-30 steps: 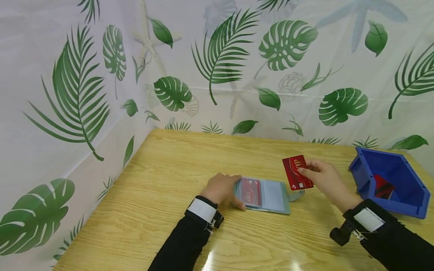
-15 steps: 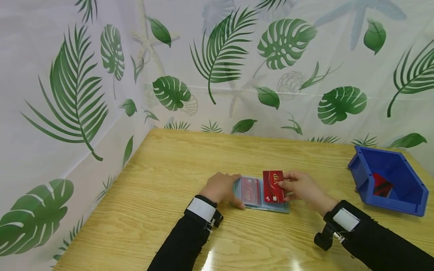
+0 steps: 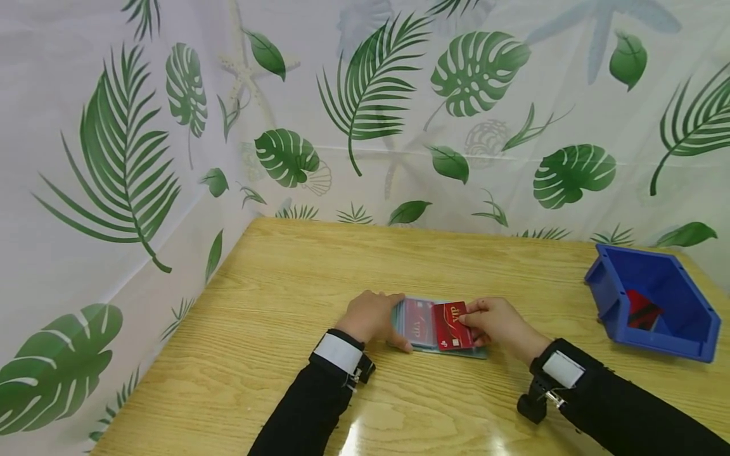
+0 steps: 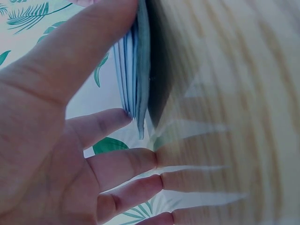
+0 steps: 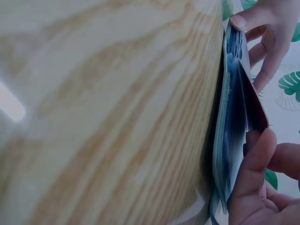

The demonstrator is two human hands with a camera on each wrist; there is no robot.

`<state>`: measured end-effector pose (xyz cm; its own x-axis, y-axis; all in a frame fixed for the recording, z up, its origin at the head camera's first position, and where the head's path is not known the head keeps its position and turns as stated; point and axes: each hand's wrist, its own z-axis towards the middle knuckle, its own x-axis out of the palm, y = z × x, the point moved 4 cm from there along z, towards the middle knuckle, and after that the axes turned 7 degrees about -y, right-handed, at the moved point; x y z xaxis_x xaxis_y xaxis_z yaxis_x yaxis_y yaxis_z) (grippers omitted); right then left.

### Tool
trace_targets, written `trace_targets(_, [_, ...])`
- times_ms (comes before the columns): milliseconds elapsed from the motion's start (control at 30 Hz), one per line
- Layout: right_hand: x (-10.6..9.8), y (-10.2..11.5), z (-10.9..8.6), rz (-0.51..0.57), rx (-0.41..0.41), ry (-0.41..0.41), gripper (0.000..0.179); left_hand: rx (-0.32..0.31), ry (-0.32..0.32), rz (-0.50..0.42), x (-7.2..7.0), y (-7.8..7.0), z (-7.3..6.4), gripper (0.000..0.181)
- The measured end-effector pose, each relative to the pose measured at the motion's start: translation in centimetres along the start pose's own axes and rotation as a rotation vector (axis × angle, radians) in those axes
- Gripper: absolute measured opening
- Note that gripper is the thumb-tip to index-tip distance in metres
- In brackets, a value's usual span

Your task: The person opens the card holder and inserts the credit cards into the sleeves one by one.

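An opened card holder [image 3: 429, 348] with clear sleeves and a pale green cover lies on the table. Its left page shows a red VIP card [image 3: 418, 322] under plastic. My left hand [image 3: 367, 316] holds the left end, thumb at the near edge and index finger at the far edge; the left wrist view shows the stacked sleeves [image 4: 132, 75] between them. With thumb and fingers, my right hand [image 3: 497, 323] pinches another red VIP card [image 3: 450, 326] over the right page. In the right wrist view this card [image 5: 253, 101] slants, its left edge down at the sleeves; whether it is inside one I cannot tell.
A blue plastic bin [image 3: 664, 304] stands at the right of the wooden table [image 3: 319, 259], with a red and black item [image 3: 643, 310] inside. A white leaf-print cloth [image 3: 393, 177] rises behind the table and along its left side.
My right hand has carried the red card left and down, from beside the holder onto its right page. My left hand has stayed at the holder's left end.
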<state>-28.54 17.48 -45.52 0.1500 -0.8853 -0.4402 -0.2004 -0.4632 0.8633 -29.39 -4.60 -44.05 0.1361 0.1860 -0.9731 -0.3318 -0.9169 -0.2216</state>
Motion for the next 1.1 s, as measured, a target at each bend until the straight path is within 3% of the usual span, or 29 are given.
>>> trace_targets(233, [0.17,-0.27,0.15,0.002,0.029,-0.025,0.027,0.003,-0.002,0.000,0.04,0.09,-0.04,0.098])
trace_targets(700, [0.24,-0.16,0.08,0.041,-0.028,-0.050,0.035,0.005,-0.005,-0.003,0.21,0.01,-0.01,0.099])
trace_targets(1100, [0.84,0.29,0.19,-0.058,-0.028,-0.063,0.028,-0.005,-0.005,0.004,0.21,0.12,-0.02,0.099])
